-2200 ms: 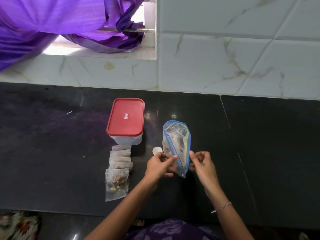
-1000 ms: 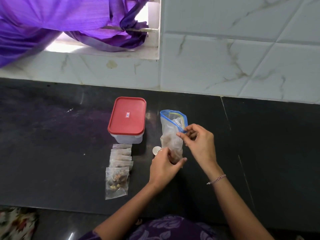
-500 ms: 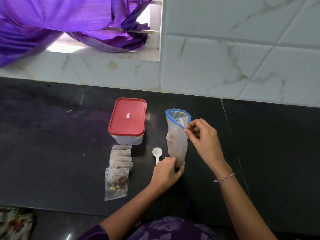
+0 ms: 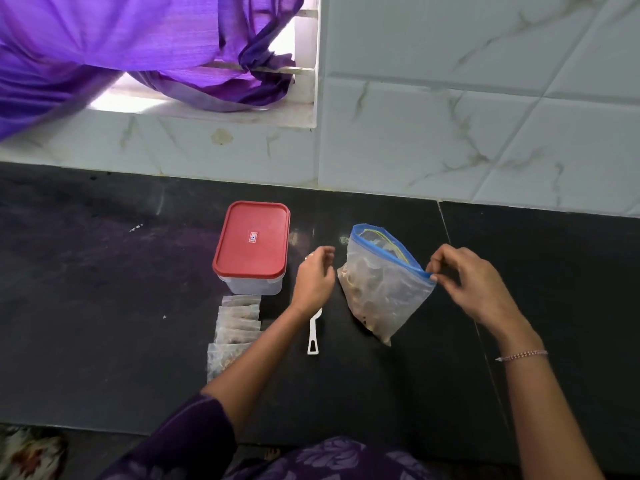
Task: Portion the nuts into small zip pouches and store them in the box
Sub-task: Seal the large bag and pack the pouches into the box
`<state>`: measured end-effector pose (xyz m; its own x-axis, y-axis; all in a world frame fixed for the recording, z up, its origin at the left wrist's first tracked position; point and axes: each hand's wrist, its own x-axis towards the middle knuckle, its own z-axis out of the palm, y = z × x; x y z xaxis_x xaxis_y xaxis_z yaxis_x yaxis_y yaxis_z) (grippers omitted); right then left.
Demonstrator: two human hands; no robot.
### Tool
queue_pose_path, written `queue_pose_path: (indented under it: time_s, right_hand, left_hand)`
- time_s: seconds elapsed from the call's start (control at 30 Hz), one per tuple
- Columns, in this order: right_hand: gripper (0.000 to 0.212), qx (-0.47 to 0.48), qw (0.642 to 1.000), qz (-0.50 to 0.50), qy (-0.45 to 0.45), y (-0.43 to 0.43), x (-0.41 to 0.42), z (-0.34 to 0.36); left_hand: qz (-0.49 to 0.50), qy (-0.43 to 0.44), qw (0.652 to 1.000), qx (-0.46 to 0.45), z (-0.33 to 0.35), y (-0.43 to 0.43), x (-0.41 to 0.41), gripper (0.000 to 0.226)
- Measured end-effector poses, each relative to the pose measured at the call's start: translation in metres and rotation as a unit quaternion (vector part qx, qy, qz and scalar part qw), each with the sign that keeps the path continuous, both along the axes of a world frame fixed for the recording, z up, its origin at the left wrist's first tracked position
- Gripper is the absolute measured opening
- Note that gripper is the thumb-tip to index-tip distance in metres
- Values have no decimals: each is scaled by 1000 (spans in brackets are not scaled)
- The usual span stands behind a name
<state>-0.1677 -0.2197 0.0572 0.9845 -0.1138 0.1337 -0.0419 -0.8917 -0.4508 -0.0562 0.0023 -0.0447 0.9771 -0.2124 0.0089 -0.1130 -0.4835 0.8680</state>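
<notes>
Just left of bag (image 4: 381,292): box (image 4: 251,247), pouches (image 4: 238,320), spoon (image 4: 314,337) under left hand (image 4: 315,278).

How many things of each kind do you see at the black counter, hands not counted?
Box with red lid: 1
Large zip bag of nuts: 1
White scoop: 1
Small pouches: 5 visible, overlapping in a row
Total: 8

The left hand (image 4: 313,280) sits between box (image 4: 251,244) and nut bag (image 4: 377,289). Open counter (image 4: 561,292) lies right of the right hand (image 4: 474,285)
</notes>
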Motion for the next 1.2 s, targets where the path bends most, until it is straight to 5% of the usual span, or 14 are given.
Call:
queue_pose_path:
  time_s: [0.17,0.3,0.63,0.77,0.83,1.07,1.2]
  right_hand:
    - [34,-35,999,13,-10,-3,7,-1]
    - [30,-43,999,-6,-5,-14,13,-5]
    - [15,12,998,-26,-48,26,45,6]
    - [53,-54,995,-66,52,91,70,3]
    - [47,-70,992,-90,55,105,79,-3]
    - [14,28,992,-98,69,99,85,-3]
    - [16,127,987,-89,42,84,79,-2]
  left_hand:
    - [-77,79,990,-89,10,-22,25,58]
    - [-78,103,979,-156,8,-25,36,46]
    - [8,-13,984,-177,13,-10,6,31]
    - [-13,-84,984,-157,21,-11,-6,25]
    - [-27,-102,982,-155,23,-9,-7,25]
    - [-75,-79,975,-194,11,19,-7,37]
    - [-66,-84,989,-99,-13,39,-5,34]
